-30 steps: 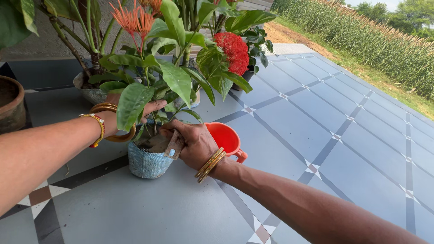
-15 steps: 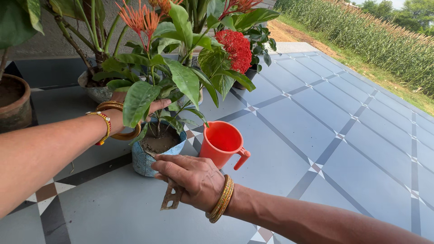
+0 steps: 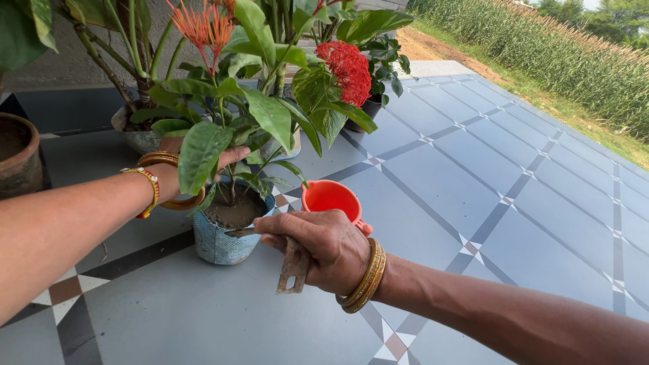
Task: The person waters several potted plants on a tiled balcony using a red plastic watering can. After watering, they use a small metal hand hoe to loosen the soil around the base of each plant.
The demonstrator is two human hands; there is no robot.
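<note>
Now your left hand [image 3: 203,162] parts leaves, steadying plant [image 3: 233,128]; right hand [image 3: 324,247] grips metal scraper [image 3: 293,270], blade probably over pot [image 3: 226,240] soil.

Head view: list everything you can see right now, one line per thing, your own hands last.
Potted flowering plant: one, green leaves, red blooms, in front of the hands.
Woven pot: one, pale blue, on the tiles, holds soil.
Mug: one, orange-red, right of the pot, behind the right hand.
Metal tool: one, rusty, flat, hanging from the right hand.
Clay pot: one, brown, far left.
Tiled floor: grey with dark lines.
Crop field: green, upper right.
Left hand: bangles, among the leaves.
Right hand: bangles, grip closed on the tool.
</note>
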